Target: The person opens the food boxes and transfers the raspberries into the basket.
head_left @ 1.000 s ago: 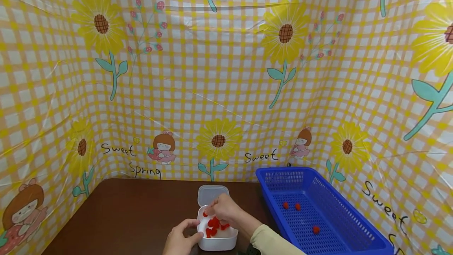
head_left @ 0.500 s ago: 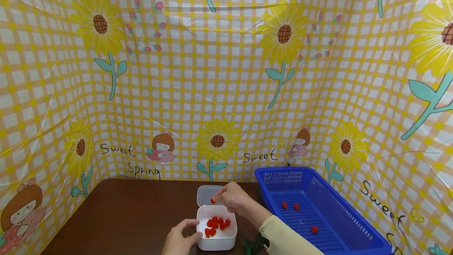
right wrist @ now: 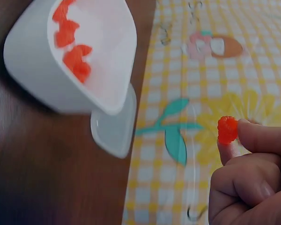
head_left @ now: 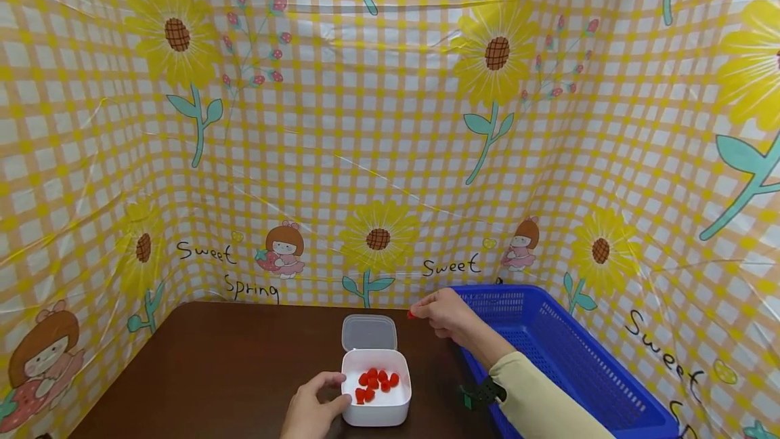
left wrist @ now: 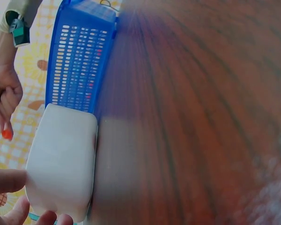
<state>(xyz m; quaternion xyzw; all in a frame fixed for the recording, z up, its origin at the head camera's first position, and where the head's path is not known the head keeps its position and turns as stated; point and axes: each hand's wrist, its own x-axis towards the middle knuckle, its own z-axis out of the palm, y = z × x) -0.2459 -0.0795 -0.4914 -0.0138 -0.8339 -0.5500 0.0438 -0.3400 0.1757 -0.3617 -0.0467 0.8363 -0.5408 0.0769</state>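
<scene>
A square white plastic container (head_left: 376, 416) stands near the front of the table, holding several red raspberries (head_left: 372, 382). Its clear lid (head_left: 369, 332) is folded back behind it. My left hand (head_left: 309, 402) grips the container's left side, fingers and thumb at the wall and rim. My right hand (head_left: 447, 314) is raised behind and right of the container, near the blue basket's far left corner. Between its thumb and a fingertip it pinches one raspberry (right wrist: 227, 130), clearly seen in the right wrist view; the other fingers are curled in.
A long blue plastic basket (head_left: 585, 351) stands on the right of the dark brown table (head_left: 244, 358); the right forearm crosses over its left edge. A checked cloth (head_left: 329, 175) with sunflowers hangs behind and along both sides. A dark band (head_left: 487, 391) is on the right wrist.
My right hand has lifted out of the container with a raspberry and moved right, toward the basket. Its arm now covers the berries seen earlier in the basket. The left hand stays at the container.
</scene>
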